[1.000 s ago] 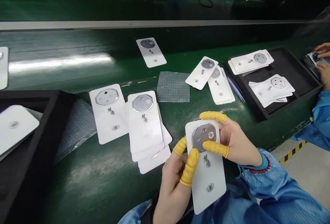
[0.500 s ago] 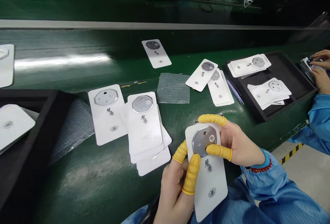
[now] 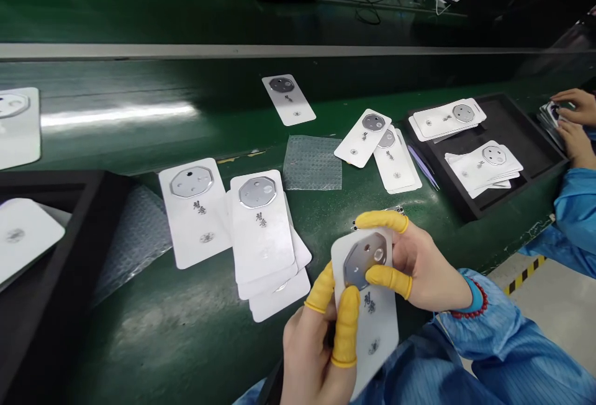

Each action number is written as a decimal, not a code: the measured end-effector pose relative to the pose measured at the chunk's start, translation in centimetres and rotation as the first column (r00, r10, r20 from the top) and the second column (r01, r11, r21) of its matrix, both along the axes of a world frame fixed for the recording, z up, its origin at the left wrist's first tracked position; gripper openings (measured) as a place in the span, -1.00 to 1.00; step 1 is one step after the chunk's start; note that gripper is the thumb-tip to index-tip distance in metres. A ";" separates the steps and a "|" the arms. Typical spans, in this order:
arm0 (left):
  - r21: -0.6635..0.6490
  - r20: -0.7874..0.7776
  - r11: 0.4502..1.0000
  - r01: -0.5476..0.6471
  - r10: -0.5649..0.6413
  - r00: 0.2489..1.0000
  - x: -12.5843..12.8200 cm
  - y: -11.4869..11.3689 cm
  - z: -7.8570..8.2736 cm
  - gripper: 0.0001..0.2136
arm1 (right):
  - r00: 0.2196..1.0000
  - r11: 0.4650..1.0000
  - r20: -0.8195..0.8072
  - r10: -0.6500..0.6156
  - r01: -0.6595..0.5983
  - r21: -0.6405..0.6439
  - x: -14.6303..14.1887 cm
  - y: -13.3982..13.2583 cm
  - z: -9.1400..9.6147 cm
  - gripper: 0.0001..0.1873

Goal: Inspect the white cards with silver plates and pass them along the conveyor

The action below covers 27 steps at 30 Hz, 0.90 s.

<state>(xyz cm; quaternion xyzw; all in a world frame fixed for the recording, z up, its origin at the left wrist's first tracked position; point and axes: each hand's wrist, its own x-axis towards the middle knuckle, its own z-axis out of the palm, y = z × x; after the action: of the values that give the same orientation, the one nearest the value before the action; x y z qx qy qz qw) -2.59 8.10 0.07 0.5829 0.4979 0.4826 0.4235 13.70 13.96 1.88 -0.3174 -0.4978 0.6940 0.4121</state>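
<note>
I hold a white phone back cover [image 3: 372, 315] with a silver octagonal camera plate, over the near edge of the green bench. My left hand [image 3: 316, 349] grips its left edge, the thumb in a yellow finger cot lying on the face. My right hand [image 3: 416, 265] clasps the top right, one yellow-cotted finger along the top edge and the thumb pressed on the camera plate. Left of my hands lies a fanned stack of the same covers [image 3: 265, 237], with a single cover [image 3: 193, 212] beside it.
A black tray [image 3: 512, 169] at right holds two piles of covers; a co-worker's hands [image 3: 570, 122] work beyond it. More covers [image 3: 382, 144] and a bubble-wrap square [image 3: 313, 163] lie mid-bench. A second black tray [image 3: 60, 256] stands at left. A lone cover [image 3: 288, 99] rests on the conveyor.
The cover in my hands has tilted slightly and dropped a little lower in view. My right thumb has slid a little along the camera plate. The camera has shifted, so the bench items appear lower.
</note>
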 end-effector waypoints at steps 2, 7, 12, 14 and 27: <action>-0.039 0.047 0.999 -0.034 0.036 0.998 -0.2 0.0 0.0 -0.57 | 0.995 0.996 -0.046 0.085 -0.085 -0.002 0.3 0.2 -0.1 -0.49; -0.130 0.169 0.990 -0.054 0.076 0.983 -0.1 0.0 0.4 -0.65 | 0.988 0.988 -0.012 0.152 -0.152 -0.004 1.1 -0.2 0.1 -0.34; -0.173 0.248 0.984 -0.049 0.091 0.965 0.3 0.1 0.8 -0.64 | 0.987 0.987 0.059 0.151 -0.154 0.052 1.4 -0.5 0.2 -0.36; -0.195 0.254 0.979 -0.056 0.106 0.961 0.4 0.1 1.0 -0.65 | 0.988 0.985 0.055 0.141 -0.146 0.089 1.5 -0.4 0.0 -0.37; -0.370 0.449 0.929 0.012 0.168 0.878 1.1 1.8 0.8 -0.66 | 0.941 0.942 0.320 0.108 -0.200 0.270 1.1 0.3 0.2 -0.36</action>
<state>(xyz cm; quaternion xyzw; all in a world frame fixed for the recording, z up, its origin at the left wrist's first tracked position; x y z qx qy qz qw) -1.45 9.89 0.84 0.3384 0.4831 0.5270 0.6118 14.80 14.22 2.05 -0.3129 -0.6772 0.5847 0.3188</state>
